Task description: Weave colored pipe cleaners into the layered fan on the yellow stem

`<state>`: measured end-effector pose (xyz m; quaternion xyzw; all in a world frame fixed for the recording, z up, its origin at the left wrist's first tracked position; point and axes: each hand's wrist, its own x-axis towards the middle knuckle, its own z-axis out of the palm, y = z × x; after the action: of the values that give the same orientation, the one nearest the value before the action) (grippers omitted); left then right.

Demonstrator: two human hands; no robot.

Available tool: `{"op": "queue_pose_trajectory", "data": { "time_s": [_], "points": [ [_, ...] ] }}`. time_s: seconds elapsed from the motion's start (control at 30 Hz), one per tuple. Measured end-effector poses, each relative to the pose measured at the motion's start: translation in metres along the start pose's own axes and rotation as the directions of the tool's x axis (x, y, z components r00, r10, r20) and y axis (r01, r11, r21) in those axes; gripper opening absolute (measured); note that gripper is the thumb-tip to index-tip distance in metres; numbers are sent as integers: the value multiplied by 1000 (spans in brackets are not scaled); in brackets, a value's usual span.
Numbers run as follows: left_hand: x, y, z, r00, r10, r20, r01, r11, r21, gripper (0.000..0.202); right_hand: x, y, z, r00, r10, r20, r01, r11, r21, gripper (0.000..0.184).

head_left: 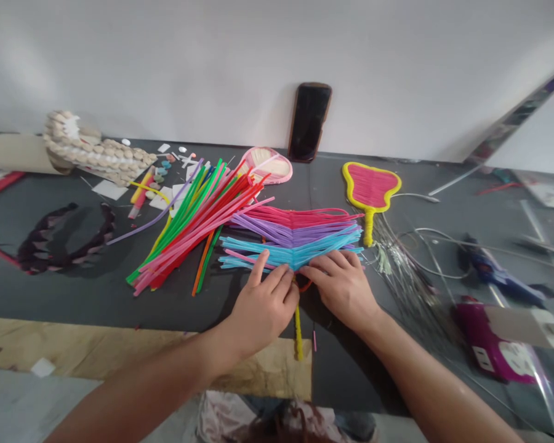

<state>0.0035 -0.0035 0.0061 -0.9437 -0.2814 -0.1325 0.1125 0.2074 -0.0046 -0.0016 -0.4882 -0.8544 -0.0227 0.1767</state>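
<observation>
Together, the left hand [263, 311] and right hand [339, 289] press open and flat-fingered, neither clenched nor gripping, on the centre of a fanned bundle of blue, purple and pink pipe cleaners [293, 237] on a dark work mat [83, 295], where the stems bend into a V above a yellow stem [298, 335]. A loose heap of red and green pipe cleaners [189, 227] lies just left, and a yellow-rimmed pink paddle [372, 187] sits beyond.
</observation>
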Motion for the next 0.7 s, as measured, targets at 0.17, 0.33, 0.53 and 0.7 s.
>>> {"op": "queue_pose_trajectory", "data": {
  "time_s": [0.17,0.33,0.53,0.7],
  "points": [
    [-1,1,1,1000,-7,9,7,1000,-27,26,-6,-14,-4,999,32,33,-29,996,-87,26],
    [-2,2,4,999,-27,-28,26,999,-31,28,-8,-38,-8,989,124,81,-105,973,-207,33],
    [-1,2,5,998,-51,-32,49,998,-49,26,-8,-32,-16,993,114,31,-106,974,-203,35],
    [-1,2,3,999,-50,-7,50,998,-41,28,-9,-31,-9,991,46,127,-24,986,-168,41]
  ]
}}
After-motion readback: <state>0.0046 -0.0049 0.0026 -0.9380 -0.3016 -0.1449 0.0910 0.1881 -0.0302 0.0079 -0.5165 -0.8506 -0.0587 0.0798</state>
